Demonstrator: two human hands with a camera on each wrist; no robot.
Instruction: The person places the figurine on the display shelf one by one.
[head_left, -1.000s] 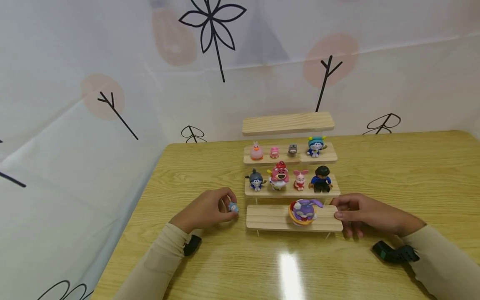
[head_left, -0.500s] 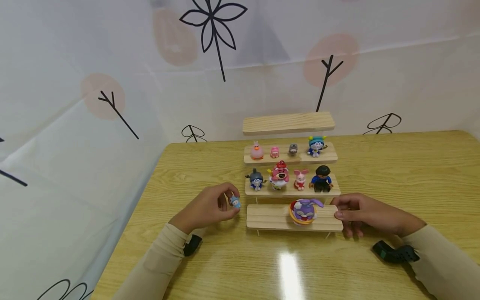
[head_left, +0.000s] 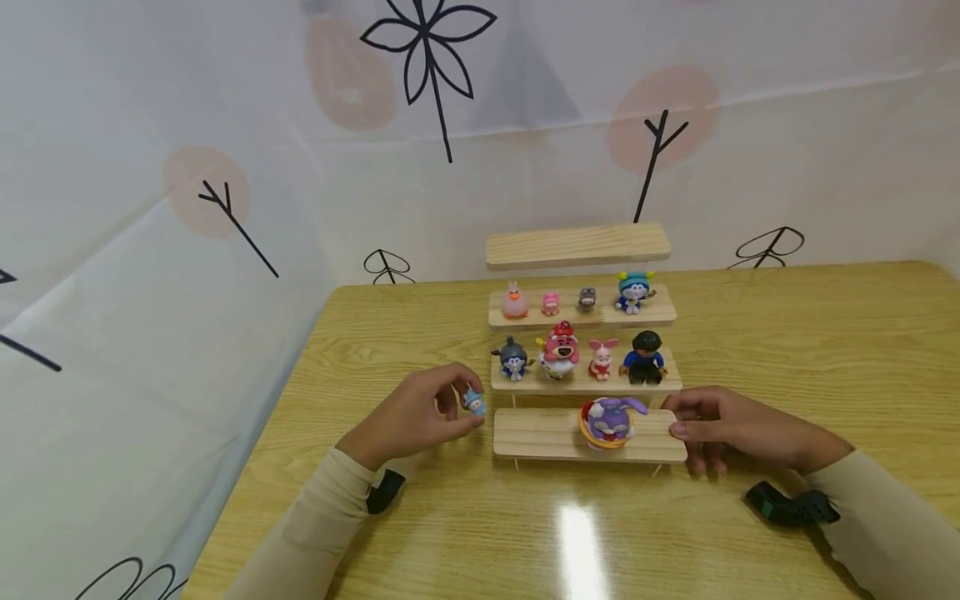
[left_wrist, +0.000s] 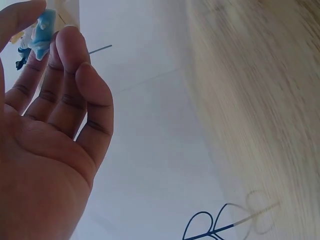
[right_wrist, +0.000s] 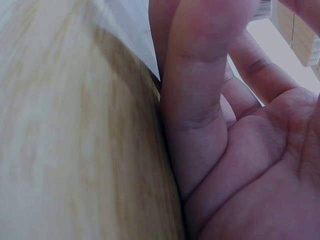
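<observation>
My left hand [head_left: 420, 414] pinches a small light-blue figurine [head_left: 474, 402] between thumb and fingertips, just left of the lowest step of a tiered wooden display shelf [head_left: 525, 433]. In the left wrist view the blue figurine [left_wrist: 43, 31] sits at the fingertips, above a bare palm. At the other end of that step, my right hand [head_left: 738, 429] grips the board's right end, thumb at its edge and fingers behind. A purple rabbit-eared figurine [head_left: 609, 421] in an orange-rimmed base stands on the same step, right of its middle.
On the step above stand a dark-haired figurine [head_left: 513, 360], a pink bear [head_left: 559, 352], a piglet [head_left: 601, 360] and a black-haired figure [head_left: 643, 360]. Higher up are a pink bird [head_left: 514, 302] and several others. The top board [head_left: 577, 246] is bare. A patterned cloth [head_left: 525, 167] hangs behind the table [head_left: 420, 533].
The left hand has raised the blue figurine slightly and moved it right, closer to the lowest step; the figurine now shows more upright. The right hand has stayed in place.
</observation>
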